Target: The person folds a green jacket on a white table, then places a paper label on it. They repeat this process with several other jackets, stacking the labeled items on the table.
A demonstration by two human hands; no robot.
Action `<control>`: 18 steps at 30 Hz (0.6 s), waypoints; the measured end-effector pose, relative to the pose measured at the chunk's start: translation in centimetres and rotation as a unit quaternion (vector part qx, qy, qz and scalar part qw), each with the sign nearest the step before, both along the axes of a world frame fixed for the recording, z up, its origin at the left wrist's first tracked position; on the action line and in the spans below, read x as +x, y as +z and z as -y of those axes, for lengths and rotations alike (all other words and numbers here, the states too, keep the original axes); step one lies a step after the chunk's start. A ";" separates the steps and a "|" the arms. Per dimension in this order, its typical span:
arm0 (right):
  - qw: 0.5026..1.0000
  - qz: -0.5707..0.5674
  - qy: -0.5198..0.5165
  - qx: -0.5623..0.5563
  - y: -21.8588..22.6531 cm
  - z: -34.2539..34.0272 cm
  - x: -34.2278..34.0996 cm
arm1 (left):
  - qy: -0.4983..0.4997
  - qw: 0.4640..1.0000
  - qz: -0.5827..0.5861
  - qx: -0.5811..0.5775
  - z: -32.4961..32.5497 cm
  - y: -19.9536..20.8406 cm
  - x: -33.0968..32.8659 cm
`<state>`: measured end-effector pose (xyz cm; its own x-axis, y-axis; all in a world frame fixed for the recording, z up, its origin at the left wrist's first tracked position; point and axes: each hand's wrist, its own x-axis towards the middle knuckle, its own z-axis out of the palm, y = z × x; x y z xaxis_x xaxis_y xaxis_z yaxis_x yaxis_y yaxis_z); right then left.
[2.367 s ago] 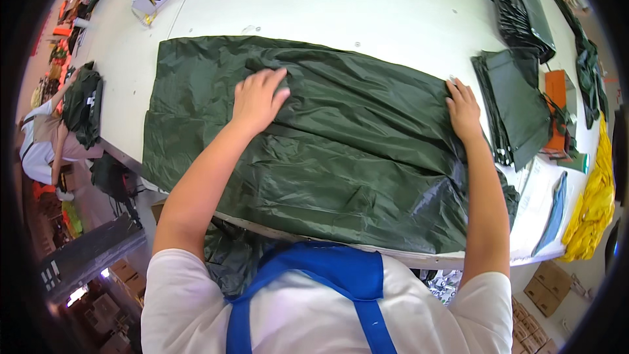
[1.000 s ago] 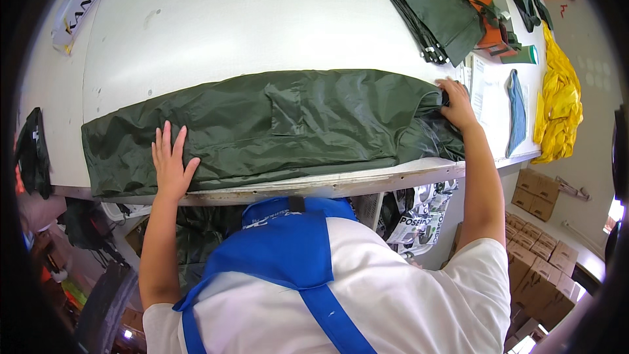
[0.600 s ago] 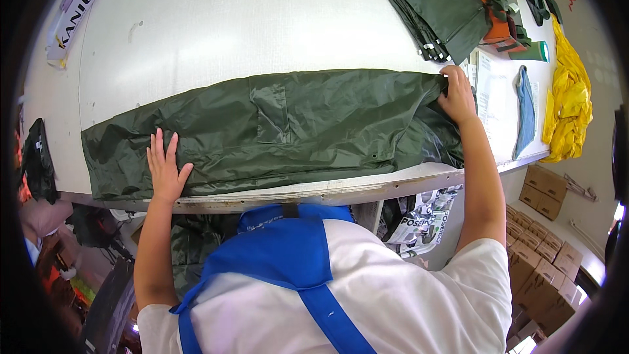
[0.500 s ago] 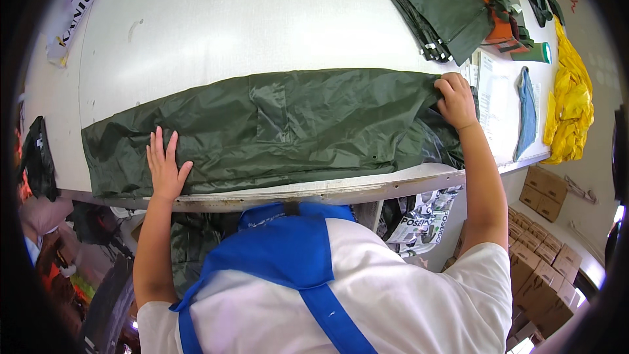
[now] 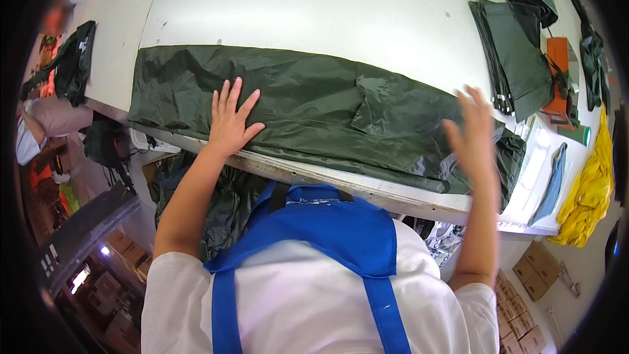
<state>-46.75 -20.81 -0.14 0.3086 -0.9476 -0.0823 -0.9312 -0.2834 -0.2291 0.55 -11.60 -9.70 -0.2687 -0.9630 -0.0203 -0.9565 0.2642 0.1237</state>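
A long, shiny dark green garment [image 5: 295, 101], which looks like folded rain trousers, lies stretched along the near edge of the table. A pocket flap [image 5: 386, 106] shows on its right half. My left hand [image 5: 230, 121] rests flat on the left part of the fabric, fingers spread. Over the garment's right part is my right hand [image 5: 473, 134], open and blurred by motion, with nothing in it. Whether it touches the fabric I cannot tell. The garment's right end [image 5: 511, 157] is bunched beside my right wrist.
The white table [image 5: 282, 10] carries a stack of dark green pieces [image 5: 517, 59], an orange box [image 5: 558, 72] and a blue strip of cloth [image 5: 550, 183] on the right. Yellow fabric [image 5: 586, 183] hangs over the right edge. Another person [image 5: 49, 124] is at the far left.
My right hand has let go of the garment's right end and opened. The left hand stays flat on the fabric. The whole view has swung, shifting the scene rightward.
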 end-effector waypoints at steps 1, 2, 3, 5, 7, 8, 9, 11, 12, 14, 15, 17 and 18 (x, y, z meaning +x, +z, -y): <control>0.999 0.029 0.019 0.019 -1.0 -0.9 4.3 | 0.003 1.000 -0.009 -0.004 -0.2 -0.3 0.1; 0.998 0.018 0.060 0.025 -3.1 -2.6 8.1 | 0.005 1.000 -0.014 -0.005 -0.3 -0.3 0.1; 0.994 -0.008 0.100 0.042 -5.1 -4.6 11.6 | 0.003 1.000 -0.020 -0.008 0.0 -0.2 0.2; 0.987 0.042 0.140 0.071 -7.5 -7.4 16.2 | 0.007 1.000 -0.028 -0.006 -0.2 -0.2 0.1; 0.989 0.010 0.121 0.087 -6.8 -7.8 18.0 | 0.016 0.999 -0.037 -0.022 -0.4 -0.2 0.5; 0.990 0.019 0.109 0.091 -6.5 -7.9 18.0 | 0.021 0.998 -0.056 -0.012 -0.5 0.0 0.9; 0.990 0.031 0.098 0.097 -6.4 -8.1 17.9 | 0.028 0.997 -0.072 -0.002 -0.7 0.4 1.4; 0.992 0.048 0.077 0.086 -6.6 -9.3 18.0 | 0.153 0.983 -0.056 -0.089 -2.1 0.2 3.2; 0.993 0.048 0.070 0.083 -6.5 -9.9 18.5 | 0.263 0.953 -0.068 -0.135 -3.0 0.3 4.7; 0.995 0.044 0.055 0.072 -6.6 -11.0 19.4 | 0.469 0.841 -0.166 -0.213 -4.6 -0.6 7.8; 0.996 0.019 0.054 0.075 -7.0 -11.3 19.7 | 0.579 0.762 -0.201 -0.210 -5.0 -1.8 9.7; 0.995 -0.018 0.052 0.087 -7.0 -11.5 20.3 | 0.598 0.554 -0.545 -0.196 -5.6 -3.5 14.1; 0.993 -0.031 0.050 0.106 -6.4 -11.6 20.7 | 0.616 0.510 -0.577 -0.168 -5.0 -2.8 15.2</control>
<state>-26.07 -9.25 -6.52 0.3880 -0.8718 -0.2989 -0.9151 -0.3260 -0.2372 15.74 -6.56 -12.54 0.8975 -0.3129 -0.3108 0.2353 -0.2564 0.9375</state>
